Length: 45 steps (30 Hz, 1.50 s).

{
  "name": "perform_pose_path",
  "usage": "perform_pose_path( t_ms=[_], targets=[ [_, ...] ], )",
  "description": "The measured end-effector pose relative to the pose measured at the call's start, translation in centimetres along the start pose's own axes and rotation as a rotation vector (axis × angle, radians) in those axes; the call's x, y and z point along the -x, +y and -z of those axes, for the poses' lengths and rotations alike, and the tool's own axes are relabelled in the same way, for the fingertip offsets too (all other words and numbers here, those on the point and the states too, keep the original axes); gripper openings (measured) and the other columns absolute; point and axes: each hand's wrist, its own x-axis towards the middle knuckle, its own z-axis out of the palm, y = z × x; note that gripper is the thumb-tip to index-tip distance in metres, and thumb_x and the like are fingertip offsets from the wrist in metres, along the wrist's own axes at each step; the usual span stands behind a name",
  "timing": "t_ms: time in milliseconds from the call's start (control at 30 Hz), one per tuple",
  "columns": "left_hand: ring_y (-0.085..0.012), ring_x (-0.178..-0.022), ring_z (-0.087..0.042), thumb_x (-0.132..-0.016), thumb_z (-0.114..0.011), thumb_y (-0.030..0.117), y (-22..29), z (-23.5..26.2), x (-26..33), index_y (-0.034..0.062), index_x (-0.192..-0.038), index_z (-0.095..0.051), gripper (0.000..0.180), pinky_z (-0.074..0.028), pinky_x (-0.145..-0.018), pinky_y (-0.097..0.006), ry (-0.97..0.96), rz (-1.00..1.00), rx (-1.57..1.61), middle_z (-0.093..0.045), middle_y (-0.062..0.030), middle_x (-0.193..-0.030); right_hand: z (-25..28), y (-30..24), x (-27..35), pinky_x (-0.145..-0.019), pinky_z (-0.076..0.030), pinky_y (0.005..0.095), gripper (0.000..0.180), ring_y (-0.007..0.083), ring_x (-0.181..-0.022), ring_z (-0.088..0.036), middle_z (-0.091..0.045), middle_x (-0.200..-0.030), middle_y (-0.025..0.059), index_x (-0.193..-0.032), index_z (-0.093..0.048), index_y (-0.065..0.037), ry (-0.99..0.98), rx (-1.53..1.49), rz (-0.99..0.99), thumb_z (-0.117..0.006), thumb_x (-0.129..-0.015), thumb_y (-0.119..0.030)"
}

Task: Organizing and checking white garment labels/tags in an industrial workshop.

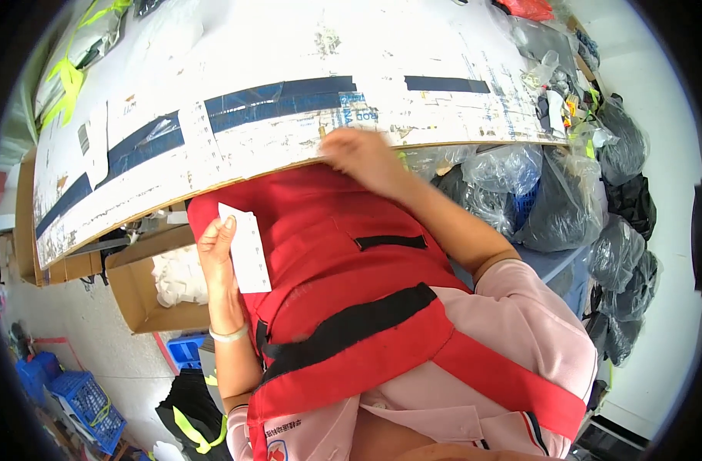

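My left hand (217, 244) holds a white paper slip (245, 247) upright against a red garment (328, 269) with black straps that hangs from the table edge down over my body. My right hand (360, 156) presses on the top of the red garment at the edge of the white work table (274, 46). Its fingers are curled on the fabric. A light band sits on my left wrist.
The table carries dark blue tape strips (282, 100) and worn paper patches. An open cardboard box (147, 288) with white cloth stands at the left below the table. Bags of dark garments (566, 200) pile up on the right. Blue crates (86, 403) sit on the floor.
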Motion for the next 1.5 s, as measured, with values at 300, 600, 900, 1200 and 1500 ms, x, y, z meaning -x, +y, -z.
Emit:
perform_pose_path(
  t_ms=[300,600,900,1200,1500],
  targets=[
    [-0.0045,-0.073,-0.051,-0.089,-0.065,0.009,1.0,-3.3,1.3,-0.0003,-0.088,-0.067,0.009,-0.040,-0.067,-0.019,0.021,-0.199,-0.162,-0.060,0.0024,-0.082,-7.2,-3.6,0.0,-0.058,-0.049,0.0211,0.019,0.0076,-0.068,-0.059,-0.066,-0.085,0.0049,-0.101,-0.065,0.001,-0.404,-0.513,-0.089,-0.063,-0.090,-0.015],
    [-0.0038,-0.072,-0.048,-0.088,-0.065,0.004,-0.7,-2.8,0.8,-0.0031,-0.087,-0.066,0.007,-0.037,-0.064,-0.018,0.077,-0.321,-0.212,-0.060,0.0010,-0.085,-7.8,-3.3,0.5,-0.057,-0.046,0.0208,0.015,0.0064,-0.067,-0.055,-0.063,-0.079,0.0025,-0.094,-0.064,0.000,-0.351,-0.508,-0.129,-0.064,-0.089,-0.014],
    [-0.0039,-0.070,-0.047,-0.091,-0.062,0.009,-1.4,-2.0,-0.3,-0.0022,-0.087,-0.065,0.012,-0.036,-0.063,-0.018,0.123,-0.283,-0.238,-0.060,0.0008,-0.085,-9.6,-1.5,-0.7,-0.057,-0.044,0.0218,0.009,0.0063,-0.067,-0.053,-0.061,-0.079,0.0011,-0.091,-0.064,-0.002,-0.268,-0.446,0.040,-0.062,-0.089,-0.011],
    [-0.0103,-0.073,-0.057,-0.096,-0.054,0.020,0.0,-1.8,0.3,-0.0004,-0.087,-0.065,0.025,-0.045,-0.067,-0.025,0.166,-0.081,0.036,-0.064,-0.0031,-0.081,-9.9,-2.7,0.1,-0.059,-0.050,0.0319,0.006,0.0206,-0.073,-0.061,-0.059,-0.083,0.0025,-0.083,-0.061,-0.010,-0.156,0.168,0.696,-0.065,-0.080,-0.013],
    [-0.0122,-0.069,-0.061,-0.096,-0.055,0.022,-0.4,1.2,-0.1,0.0018,-0.090,-0.064,0.023,-0.049,-0.062,-0.027,0.266,-0.052,0.101,-0.065,-0.0047,-0.079,-6.9,-3.7,0.7,-0.063,-0.051,0.0264,0.007,0.0161,-0.074,-0.063,-0.063,-0.085,0.0066,-0.093,-0.064,-0.008,-0.247,0.023,0.415,-0.062,-0.087,-0.012]
  ],
)
